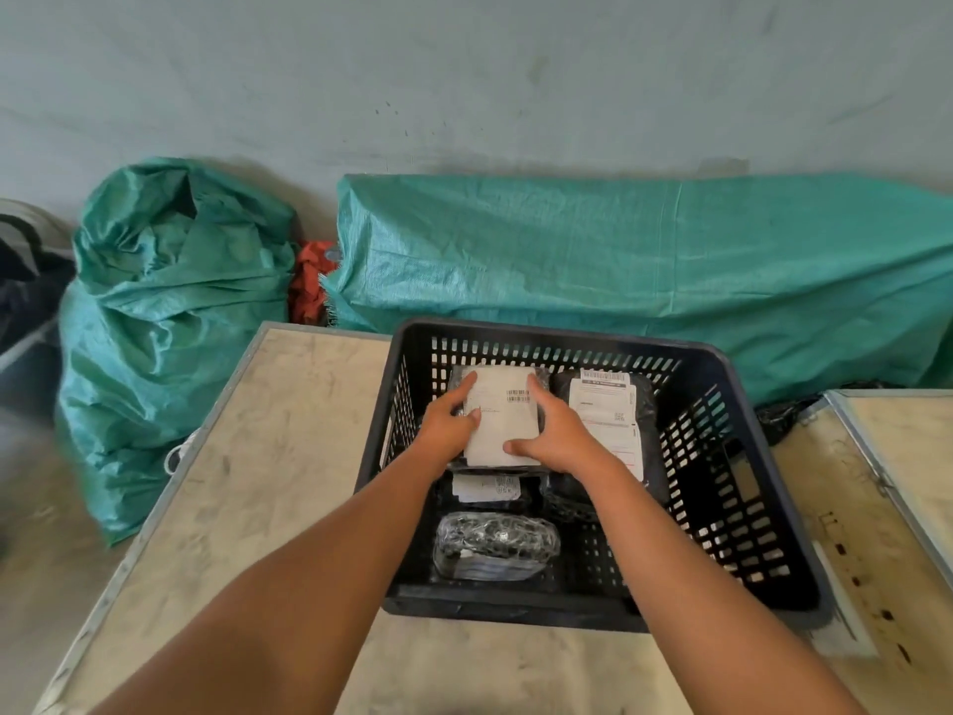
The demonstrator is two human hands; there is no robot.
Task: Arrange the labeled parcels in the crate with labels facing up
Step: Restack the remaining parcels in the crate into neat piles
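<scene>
A black slatted crate (722, 508) stands on the wooden table. Inside it at the far left lies a parcel with a large white label (503, 415) facing up. My left hand (448, 420) grips its left edge and my right hand (559, 430) grips its right edge and near corner. To its right lies a dark parcel (608, 410) with a long white label up. Below my hands a small parcel's label (485, 487) shows. A bubble-wrapped parcel (495, 547) lies at the crate's near left, its label side hidden.
The wooden table (247, 482) has a metal rim and bare surface left of the crate. A second table (907, 456) adjoins on the right. Green woven sacks (170, 312) and a long green-covered bundle (619, 255) stand behind, against the wall.
</scene>
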